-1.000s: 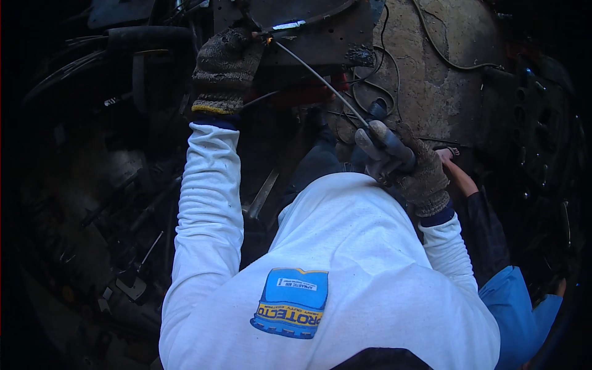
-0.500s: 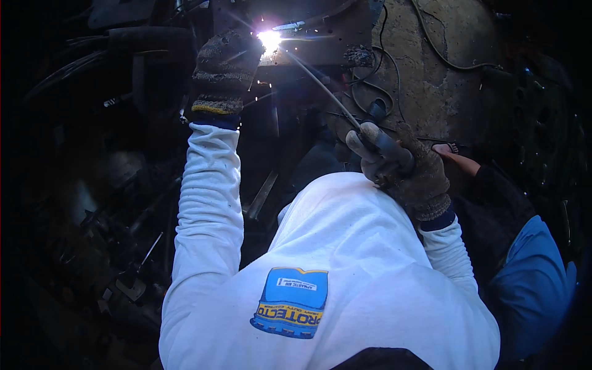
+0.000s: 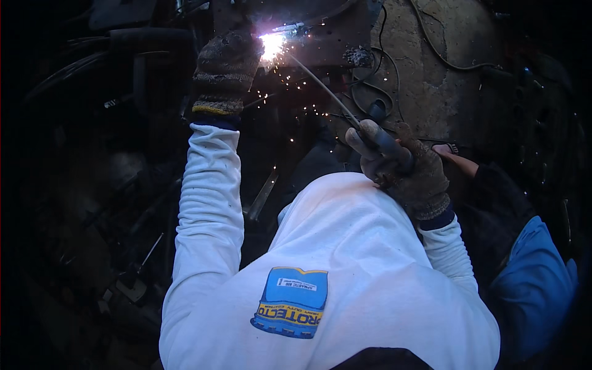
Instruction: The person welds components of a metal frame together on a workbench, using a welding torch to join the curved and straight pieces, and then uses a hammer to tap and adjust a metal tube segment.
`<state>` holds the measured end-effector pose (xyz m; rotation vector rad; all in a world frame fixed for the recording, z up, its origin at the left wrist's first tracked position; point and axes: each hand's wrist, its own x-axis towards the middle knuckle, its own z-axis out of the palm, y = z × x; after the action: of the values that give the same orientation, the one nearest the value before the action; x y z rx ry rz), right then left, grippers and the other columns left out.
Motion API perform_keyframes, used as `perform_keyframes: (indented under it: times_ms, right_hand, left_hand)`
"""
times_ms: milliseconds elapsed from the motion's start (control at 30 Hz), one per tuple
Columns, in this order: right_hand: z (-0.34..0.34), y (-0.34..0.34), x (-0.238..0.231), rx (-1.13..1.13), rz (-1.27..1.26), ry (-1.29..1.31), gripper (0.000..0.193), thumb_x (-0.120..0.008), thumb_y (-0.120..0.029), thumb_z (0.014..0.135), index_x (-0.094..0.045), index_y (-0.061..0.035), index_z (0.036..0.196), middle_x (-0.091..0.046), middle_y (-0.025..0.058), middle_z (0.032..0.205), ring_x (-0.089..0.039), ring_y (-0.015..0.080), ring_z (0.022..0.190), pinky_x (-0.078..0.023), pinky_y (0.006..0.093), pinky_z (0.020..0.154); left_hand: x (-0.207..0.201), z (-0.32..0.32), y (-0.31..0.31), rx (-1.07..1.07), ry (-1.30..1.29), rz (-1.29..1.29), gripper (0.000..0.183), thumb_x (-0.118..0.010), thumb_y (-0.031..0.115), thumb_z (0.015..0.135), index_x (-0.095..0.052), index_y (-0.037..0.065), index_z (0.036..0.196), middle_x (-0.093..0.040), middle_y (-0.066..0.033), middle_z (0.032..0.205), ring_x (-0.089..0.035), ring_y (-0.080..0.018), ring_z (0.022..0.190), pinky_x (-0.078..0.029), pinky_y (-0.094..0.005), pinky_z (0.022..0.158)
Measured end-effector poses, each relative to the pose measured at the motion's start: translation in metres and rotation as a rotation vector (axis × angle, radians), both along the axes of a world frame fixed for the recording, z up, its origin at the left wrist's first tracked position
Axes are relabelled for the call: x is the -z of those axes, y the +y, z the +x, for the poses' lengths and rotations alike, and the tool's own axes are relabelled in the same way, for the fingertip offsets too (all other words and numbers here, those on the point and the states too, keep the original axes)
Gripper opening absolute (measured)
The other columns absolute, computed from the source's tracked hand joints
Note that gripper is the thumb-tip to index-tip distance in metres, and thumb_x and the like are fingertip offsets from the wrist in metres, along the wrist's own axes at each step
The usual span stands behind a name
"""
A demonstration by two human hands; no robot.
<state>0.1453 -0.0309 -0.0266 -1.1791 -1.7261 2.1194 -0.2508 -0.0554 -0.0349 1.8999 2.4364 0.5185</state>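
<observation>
My right hand [image 3: 410,169], in a dirty knit glove, is closed round a dark electrode holder [image 3: 394,154]. A thin welding electrode [image 3: 320,83] slants from it up and left to a glaring arc [image 3: 272,46]. That arc burns at the near edge of a brown metal plate [image 3: 327,49], throwing sparks. My left hand [image 3: 227,68], gloved with a yellow-edged cuff, lies just left of the arc. Its fingers look closed, but glare and shadow hide what they hold. A short, thin light piece [image 3: 287,26] lies on the plate behind the arc.
Dark cables [image 3: 394,80] loop over a worn, tan surface [image 3: 431,86] at the right. Another person's bare foot or hand [image 3: 445,150] and blue clothing [image 3: 536,277] are close on my right. Dim metal scraps [image 3: 132,287] lie at lower left. A flat bar [image 3: 264,194] stands below the plate.
The arc's glare is a little smaller, and many more orange sparks spray down and right. Both hands and the electrode have barely moved.
</observation>
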Motion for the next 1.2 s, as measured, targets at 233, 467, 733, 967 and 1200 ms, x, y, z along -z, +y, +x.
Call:
perform_keyframes:
  times_ms: [233, 467, 733, 967, 1200]
  right_hand:
    - [0.009, -0.005, -0.006, 0.136, -0.26, 0.155, 0.033, -0.058, -0.014, 0.099, -0.058, -0.0005, 0.128, -0.066, 0.0106, 0.122, -0.065, 0.021, 0.105, -0.056, 0.0312, 0.088]
    - [0.016, -0.025, -0.047, 0.498, -0.707, 0.639, 0.029, -0.053, -0.011, 0.102, -0.057, 0.0, 0.129, -0.066, 0.0099, 0.122, -0.065, 0.0195, 0.105, -0.056, 0.0308, 0.085]
    - [0.049, -0.021, 0.006, 0.369, -0.142, 0.136, 0.042, -0.062, 0.002, 0.093, -0.057, -0.0026, 0.134, -0.066, 0.011, 0.125, -0.066, 0.021, 0.111, -0.056, 0.031, 0.087]
    - [0.039, -0.012, -0.002, 0.09, 0.283, -0.028, 0.06, -0.073, 0.002, 0.082, -0.054, -0.0032, 0.139, -0.066, 0.011, 0.128, -0.065, 0.0207, 0.113, -0.053, 0.033, 0.095]
    - [0.038, -0.008, -0.006, 0.07, 0.336, -0.071, 0.059, -0.071, 0.005, 0.083, -0.054, -0.0036, 0.14, -0.066, 0.0109, 0.127, -0.065, 0.021, 0.114, -0.053, 0.0318, 0.095]
  left_hand:
    - [0.009, -0.01, -0.002, 0.017, 0.06, -0.045, 0.023, -0.064, 0.03, 0.096, -0.07, 0.012, 0.109, -0.071, -0.0123, 0.104, -0.069, -0.0261, 0.098, -0.056, -0.0367, 0.086]
    - [-0.027, 0.002, -0.014, 0.049, 0.099, -0.132, 0.022, -0.064, 0.028, 0.094, -0.071, 0.012, 0.108, -0.07, -0.0124, 0.107, -0.067, -0.0329, 0.1, -0.055, -0.0426, 0.088]
    - [-0.012, 0.006, -0.005, -0.066, -0.076, 0.022, 0.025, -0.066, 0.032, 0.092, -0.073, 0.013, 0.105, -0.071, -0.0138, 0.103, -0.069, -0.0354, 0.098, -0.056, -0.0442, 0.086]
    - [-0.018, 0.011, -0.003, -0.097, -0.091, -0.005, 0.023, -0.067, 0.03, 0.091, -0.072, 0.012, 0.105, -0.071, -0.0141, 0.104, -0.069, -0.0346, 0.098, -0.056, -0.0438, 0.085]
    - [-0.008, 0.007, 0.001, -0.03, -0.078, 0.114, 0.022, -0.068, 0.027, 0.089, -0.072, 0.013, 0.106, -0.071, -0.0136, 0.104, -0.069, -0.034, 0.098, -0.056, -0.0434, 0.085]
